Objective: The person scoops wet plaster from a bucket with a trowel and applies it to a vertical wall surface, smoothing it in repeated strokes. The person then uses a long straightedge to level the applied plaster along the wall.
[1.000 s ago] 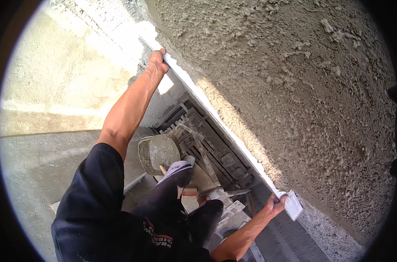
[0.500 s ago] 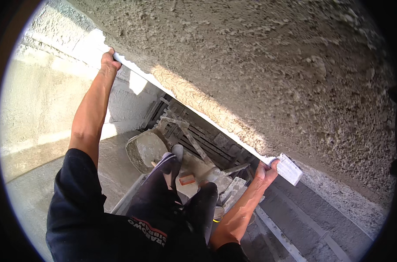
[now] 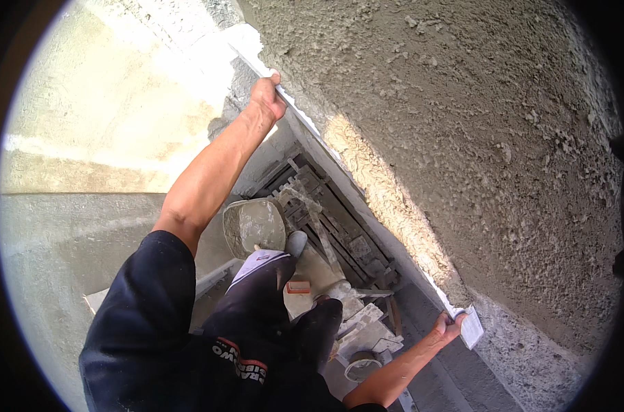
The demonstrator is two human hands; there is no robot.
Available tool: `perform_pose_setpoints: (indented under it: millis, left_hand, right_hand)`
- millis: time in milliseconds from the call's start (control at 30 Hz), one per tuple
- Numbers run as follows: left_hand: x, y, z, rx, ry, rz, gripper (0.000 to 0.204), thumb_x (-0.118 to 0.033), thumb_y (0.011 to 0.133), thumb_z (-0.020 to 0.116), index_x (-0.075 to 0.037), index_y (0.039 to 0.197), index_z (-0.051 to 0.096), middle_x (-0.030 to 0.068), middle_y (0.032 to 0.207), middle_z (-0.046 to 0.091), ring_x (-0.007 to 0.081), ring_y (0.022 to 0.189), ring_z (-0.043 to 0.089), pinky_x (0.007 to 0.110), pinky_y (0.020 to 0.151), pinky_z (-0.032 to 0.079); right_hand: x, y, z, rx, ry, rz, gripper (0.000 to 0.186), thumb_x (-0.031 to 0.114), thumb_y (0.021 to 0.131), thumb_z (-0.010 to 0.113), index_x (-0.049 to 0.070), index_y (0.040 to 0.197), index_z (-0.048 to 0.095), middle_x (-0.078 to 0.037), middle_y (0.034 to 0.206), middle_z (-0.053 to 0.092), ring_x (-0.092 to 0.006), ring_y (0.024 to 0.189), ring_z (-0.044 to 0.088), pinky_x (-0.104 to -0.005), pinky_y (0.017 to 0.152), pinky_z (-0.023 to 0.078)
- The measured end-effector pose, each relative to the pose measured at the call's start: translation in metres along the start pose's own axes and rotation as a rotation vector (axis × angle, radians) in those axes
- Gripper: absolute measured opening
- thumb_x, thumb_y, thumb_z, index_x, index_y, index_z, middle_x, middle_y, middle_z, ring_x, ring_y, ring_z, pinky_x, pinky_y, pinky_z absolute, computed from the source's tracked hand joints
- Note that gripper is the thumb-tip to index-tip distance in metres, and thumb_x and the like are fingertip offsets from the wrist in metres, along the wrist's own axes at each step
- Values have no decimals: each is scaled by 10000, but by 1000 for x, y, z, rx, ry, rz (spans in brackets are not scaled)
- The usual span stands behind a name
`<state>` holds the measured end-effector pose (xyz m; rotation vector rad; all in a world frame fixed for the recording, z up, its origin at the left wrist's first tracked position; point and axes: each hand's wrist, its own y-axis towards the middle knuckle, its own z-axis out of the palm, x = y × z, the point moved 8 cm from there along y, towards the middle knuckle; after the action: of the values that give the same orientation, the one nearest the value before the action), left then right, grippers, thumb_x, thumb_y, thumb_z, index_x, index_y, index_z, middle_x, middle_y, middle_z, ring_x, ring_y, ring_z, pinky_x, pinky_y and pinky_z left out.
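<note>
My left hand (image 3: 268, 97) grips the upper part of a long, pale straightedge (image 3: 471, 329), its fingers wrapped over the bar. Near the lower end, my right hand (image 3: 449, 328) has its fingers closed on the same bar. The straightedge slants from upper left to lower right, lying along a wall coated with rough grey mortar (image 3: 463, 130). Along its wall side runs a thick ridge of wet mortar (image 3: 387, 196), brightly sunlit in the middle. The bar's far end is washed out by glare.
Below me stand a mortar-smeared tub (image 3: 254, 226) and a small round bucket (image 3: 362, 367). A reddish, box-like object (image 3: 298, 287) lies by my legs. Wooden slats (image 3: 325, 223) fill the gap under the wall. At the left is a smoother, pale wall (image 3: 85, 103).
The straightedge now slants more steeply in view. Both hands appear further right, the right one also lower, still on the bar. The whole view has shifted, and the mortar ridge looks broader.
</note>
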<state>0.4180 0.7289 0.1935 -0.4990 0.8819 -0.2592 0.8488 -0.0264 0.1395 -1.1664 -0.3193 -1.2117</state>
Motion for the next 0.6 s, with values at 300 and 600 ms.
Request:
perform_pose_setpoints:
  millis: [300, 600]
  left_hand:
    - [24, -123, 28, 51, -77, -52, 204, -186, 1108, 408, -71, 1247, 503, 95, 1161, 624, 273, 1074, 643, 496, 967, 544]
    - [52, -229, -62, -14, -246, -66, 277, -188, 1110, 387, -55, 1327, 497, 153, 1333, 609, 328, 1250, 602, 549, 1100, 464]
  right_hand:
    - [114, 19, -16, 84, -31, -23, 412, 122, 942, 728, 13, 1322, 613, -108, 1350, 644, -259, 1160, 631, -443, 1016, 525]
    - [228, -36, -4, 266, -161, -132, 362, 130, 944, 742, -4, 1265, 642, -103, 1231, 682, -207, 1003, 643, -329, 782, 490]
